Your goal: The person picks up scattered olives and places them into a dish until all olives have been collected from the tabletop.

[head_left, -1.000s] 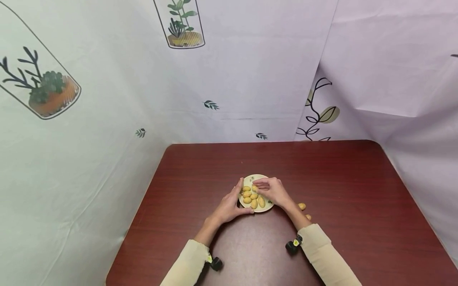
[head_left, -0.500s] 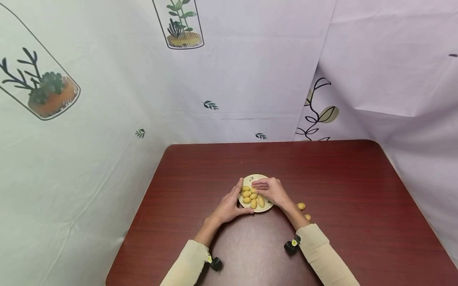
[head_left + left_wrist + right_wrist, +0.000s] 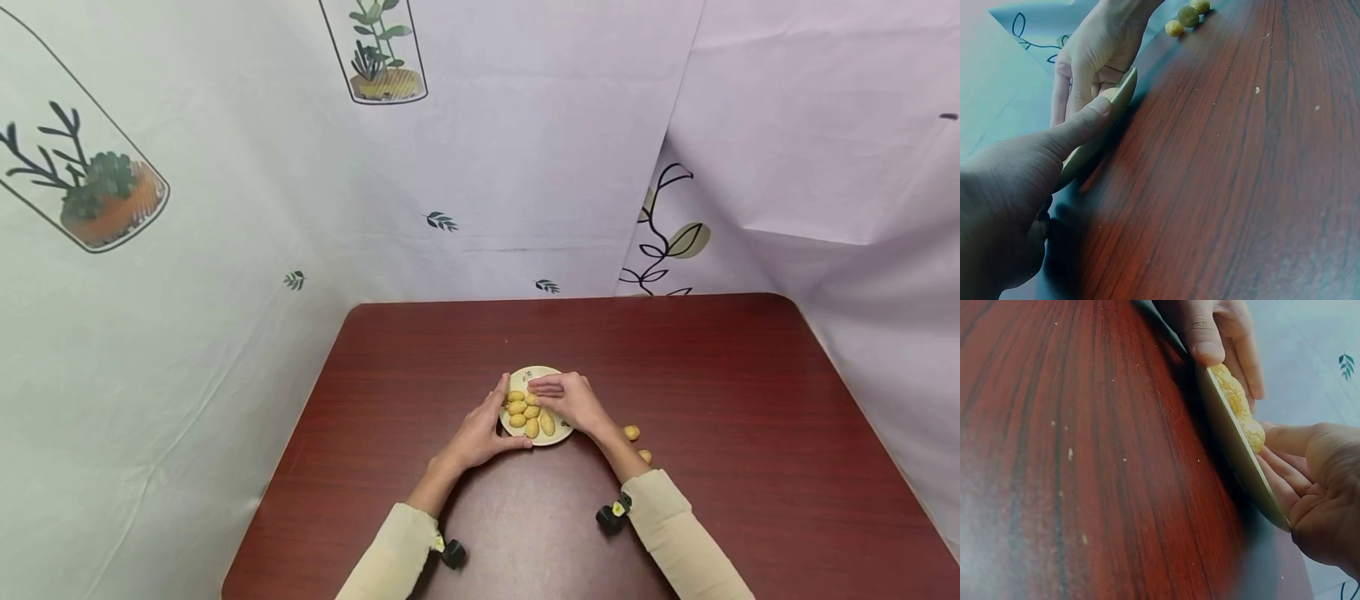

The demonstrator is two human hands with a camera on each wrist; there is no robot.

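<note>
A round cream plate [image 3: 517, 383] lies on the table with several small, wrinkled yellow oval pieces [image 3: 517, 407] grouped on it. My left hand [image 3: 477, 431] grips the plate's left side, its thumb on the near rim and its fingers along the far left. From the right, my right hand [image 3: 574, 401] reaches over the plate and pinches one yellow piece [image 3: 1254, 434] between thumb and fingers. That piece sits among the others on the plate, partly hidden by the fingers in the head view.
More loose pieces lie right of the plate by the right forearm, one yellow piece [image 3: 632, 432] farther back than another [image 3: 645, 456]. Light crumbs [image 3: 1257, 90] dot the dark red wooden table [image 3: 420, 350]. White patterned cloth [image 3: 495, 167] hangs behind and at both sides.
Since the oldest frame, the piece at my right fingertips has shifted slightly toward the near left, closer to the others. My left hand and the plate have stayed put.
</note>
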